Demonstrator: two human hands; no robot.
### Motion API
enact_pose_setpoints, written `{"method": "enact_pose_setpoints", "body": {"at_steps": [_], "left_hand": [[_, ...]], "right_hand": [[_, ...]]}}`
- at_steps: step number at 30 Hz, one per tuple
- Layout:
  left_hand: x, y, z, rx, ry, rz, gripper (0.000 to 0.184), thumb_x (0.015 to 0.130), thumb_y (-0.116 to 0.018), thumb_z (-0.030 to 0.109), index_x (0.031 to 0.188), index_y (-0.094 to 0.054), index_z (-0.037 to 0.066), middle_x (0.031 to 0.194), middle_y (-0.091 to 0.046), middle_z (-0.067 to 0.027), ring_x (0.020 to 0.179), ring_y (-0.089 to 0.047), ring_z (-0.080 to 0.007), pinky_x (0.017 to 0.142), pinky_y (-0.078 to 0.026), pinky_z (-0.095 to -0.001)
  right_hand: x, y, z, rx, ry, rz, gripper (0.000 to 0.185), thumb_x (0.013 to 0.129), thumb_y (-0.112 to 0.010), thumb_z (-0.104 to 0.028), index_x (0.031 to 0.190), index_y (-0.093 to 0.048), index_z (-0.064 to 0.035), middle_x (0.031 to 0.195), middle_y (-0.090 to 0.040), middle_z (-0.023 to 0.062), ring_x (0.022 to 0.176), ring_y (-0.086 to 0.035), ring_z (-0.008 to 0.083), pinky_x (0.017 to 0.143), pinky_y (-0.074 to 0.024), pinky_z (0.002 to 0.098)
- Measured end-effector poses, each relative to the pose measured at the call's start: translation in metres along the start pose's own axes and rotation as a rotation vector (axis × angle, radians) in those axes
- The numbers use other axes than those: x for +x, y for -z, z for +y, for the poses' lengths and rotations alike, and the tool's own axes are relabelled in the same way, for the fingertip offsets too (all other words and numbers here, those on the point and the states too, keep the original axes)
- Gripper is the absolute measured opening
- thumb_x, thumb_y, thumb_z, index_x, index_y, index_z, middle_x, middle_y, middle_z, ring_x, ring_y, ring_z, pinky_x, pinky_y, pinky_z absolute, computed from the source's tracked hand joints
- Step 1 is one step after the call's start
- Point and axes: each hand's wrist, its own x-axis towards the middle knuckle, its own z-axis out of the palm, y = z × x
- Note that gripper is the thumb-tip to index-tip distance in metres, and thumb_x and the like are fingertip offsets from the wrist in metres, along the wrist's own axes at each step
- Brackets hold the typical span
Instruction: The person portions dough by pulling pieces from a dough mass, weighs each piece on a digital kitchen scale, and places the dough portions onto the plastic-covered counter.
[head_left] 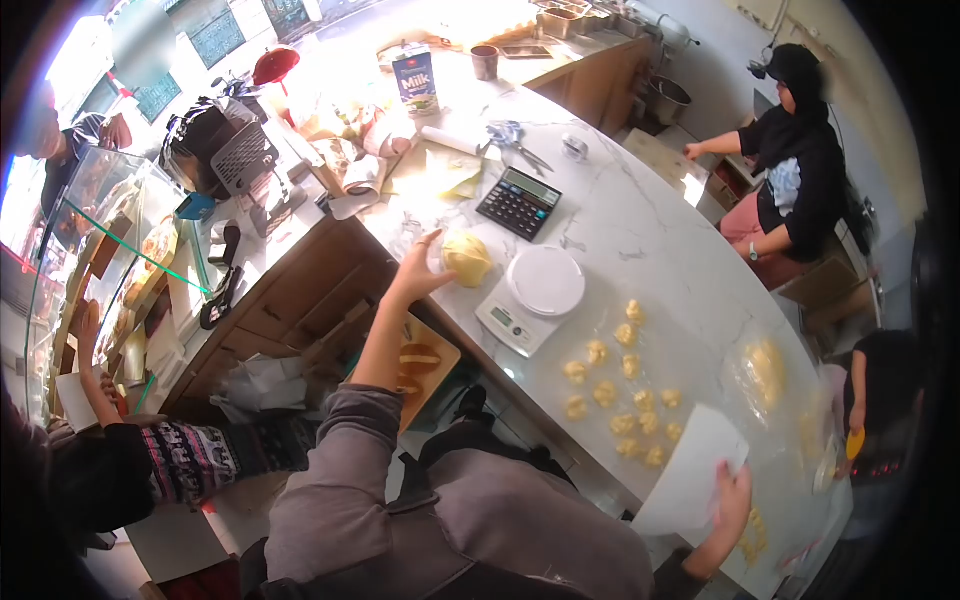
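Note:
My left hand (413, 272) is open beside a yellow ball of dough (466, 257), thumb and fingers spread around its near side; whether they touch it is unclear. The dough rests on the marble-patterned counter (640, 230). To its right stands a white kitchen scale (512, 322) with a round white plate (546, 280) on top. Lower right, my right hand (733, 495) grips the edge of a thin white sheet (692, 472), tilted over the counter's near edge. Several small dough pieces (628, 365) lie between the scale and the sheet.
A black calculator (519, 203), scissors (530, 152) and a milk carton (416, 82) are farther back. A larger dough mass (763, 375) under plastic sits at the right. One person (800, 160) stands across the counter; another person's patterned garment (225, 460) shows at lower left, near a glass display case (110, 220).

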Motion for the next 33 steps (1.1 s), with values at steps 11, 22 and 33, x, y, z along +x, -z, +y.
{"method": "enact_pose_setpoints", "body": {"at_steps": [11, 22, 33], "left_hand": [[-0.007, -0.018, -0.031, -0.149, -0.136, 0.071, 0.053, 0.064, -0.076, 0.010, 0.113, -0.057, 0.000, 0.122, -0.051, -0.0187, 0.110, -0.053, -0.0283, 0.091, -0.044, -0.0331], [-0.023, 0.013, -0.027, -0.079, -0.033, 0.098, 0.075, 0.055, -0.080, 0.016, 0.120, -0.048, -0.003, 0.122, -0.050, -0.0171, 0.109, -0.045, -0.0322, 0.096, -0.037, -0.0371], [0.005, 0.012, -0.032, -0.034, 0.005, 0.010, 0.067, 0.054, -0.078, 0.012, 0.112, -0.051, -0.006, 0.104, -0.051, -0.0176, 0.099, -0.049, -0.0331, 0.087, -0.041, -0.0361]], "right_hand": [[0.165, -0.412, -0.100, -0.653, 0.688, -0.386, 0.043, 0.082, -0.059, -0.018, 0.110, -0.039, 0.0057, 0.081, -0.060, 0.0280, 0.080, -0.058, 0.0437, 0.067, -0.0468, 0.0465], [0.162, -0.512, -0.074, -1.129, 0.565, -0.498, 0.045, 0.084, -0.054, -0.017, 0.116, -0.036, 0.0094, 0.073, -0.061, 0.0257, 0.072, -0.062, 0.0403, 0.062, -0.0500, 0.0455], [0.184, -0.533, -0.073, -1.161, 0.547, -0.438, 0.042, 0.084, -0.052, -0.014, 0.116, -0.037, 0.0098, 0.077, -0.062, 0.0247, 0.074, -0.063, 0.0383, 0.064, -0.0509, 0.0439]]}}
